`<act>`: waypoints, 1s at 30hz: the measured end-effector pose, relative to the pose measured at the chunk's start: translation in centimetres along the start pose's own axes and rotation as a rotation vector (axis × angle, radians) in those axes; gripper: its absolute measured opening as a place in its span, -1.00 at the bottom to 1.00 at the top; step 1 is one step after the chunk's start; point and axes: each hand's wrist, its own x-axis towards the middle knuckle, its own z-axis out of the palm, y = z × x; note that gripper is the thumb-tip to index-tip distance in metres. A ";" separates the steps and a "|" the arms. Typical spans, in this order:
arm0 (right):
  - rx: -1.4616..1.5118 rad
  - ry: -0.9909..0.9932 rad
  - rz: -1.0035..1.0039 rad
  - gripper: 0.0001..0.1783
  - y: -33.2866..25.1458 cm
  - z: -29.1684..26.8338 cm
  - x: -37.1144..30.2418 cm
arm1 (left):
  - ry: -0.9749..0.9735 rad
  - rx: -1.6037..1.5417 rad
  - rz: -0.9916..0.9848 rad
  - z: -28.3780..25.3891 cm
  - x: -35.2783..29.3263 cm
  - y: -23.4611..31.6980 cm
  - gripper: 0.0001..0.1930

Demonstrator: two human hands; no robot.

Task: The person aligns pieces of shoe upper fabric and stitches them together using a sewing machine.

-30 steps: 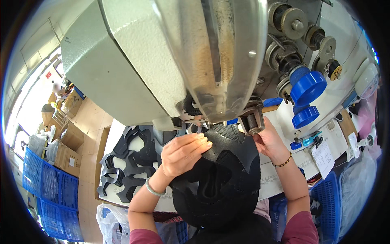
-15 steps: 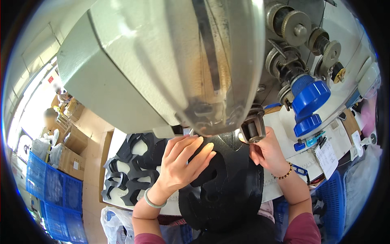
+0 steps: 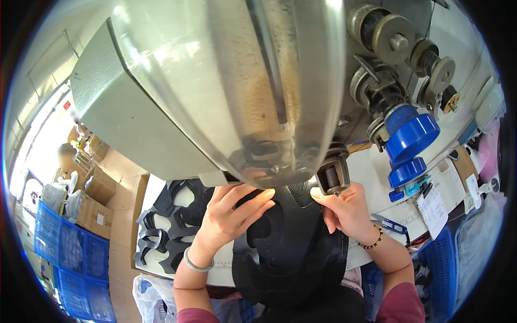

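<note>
A black shoe upper (image 3: 285,231) with cut-outs and a small perforated patch reaches from my lap up under the sewing machine head (image 3: 151,107). My left hand (image 3: 226,212) is closed on its left part, fingers bent and thumb close beside the index finger. On the opposite edge my right hand (image 3: 344,210) pinches the upper, its thumb on top beside the patch and its other fingers curled at the edge. Just above that thumb sits the metal roller guide (image 3: 333,175). The clear shield (image 3: 280,156) and the machine head hide the needle area.
Several black cut pieces (image 3: 177,220) lie on the white table at the left. Blue-knobbed tension parts (image 3: 412,137) jut out at the upper right. A pair of blue-handled snips (image 3: 392,225) and a paper sheet (image 3: 432,210) lie right. Blue crates (image 3: 70,237) stand on the left.
My left hand has shifted slightly left and down, its spread fingers drawing together. My right thumb has come down onto the upper beside the patch. The upper has moved a little left.
</note>
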 end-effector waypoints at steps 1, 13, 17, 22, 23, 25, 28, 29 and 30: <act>-0.007 -0.006 0.011 -0.76 0.3 -0.2 0.1 | -0.010 -0.002 -0.033 -0.1 0.0 0.0 -0.76; -0.075 0.027 -0.027 -0.77 0.6 0.6 0.3 | 0.052 -0.154 -0.440 -1.4 0.2 0.1 -0.85; -0.111 0.011 -0.088 -0.81 0.9 0.1 0.7 | 0.092 0.006 -0.393 -1.4 0.3 2.5 -0.82; -0.126 0.054 -0.081 -0.76 0.8 1.1 1.2 | -0.030 0.212 -0.004 0.2 -0.2 6.9 -0.53; -0.129 0.054 -0.080 -0.76 1.0 0.9 1.3 | -0.029 0.210 -0.006 0.4 -0.2 6.7 -0.53; -0.498 -0.030 -0.451 -0.79 1.5 0.0 1.9 | -0.086 0.282 0.018 1.6 -0.1 5.5 -0.57; -0.689 -0.045 -0.474 -0.78 1.4 -0.6 2.2 | 0.050 0.353 0.101 2.7 -0.2 4.6 -0.64; -0.686 -0.043 -0.477 -0.78 1.5 -0.7 2.5 | 0.084 0.354 0.114 2.7 0.1 4.3 -0.69; -0.760 -0.042 -0.555 -0.80 1.6 -0.9 2.7 | 0.084 0.351 0.117 2.8 0.2 4.2 -0.69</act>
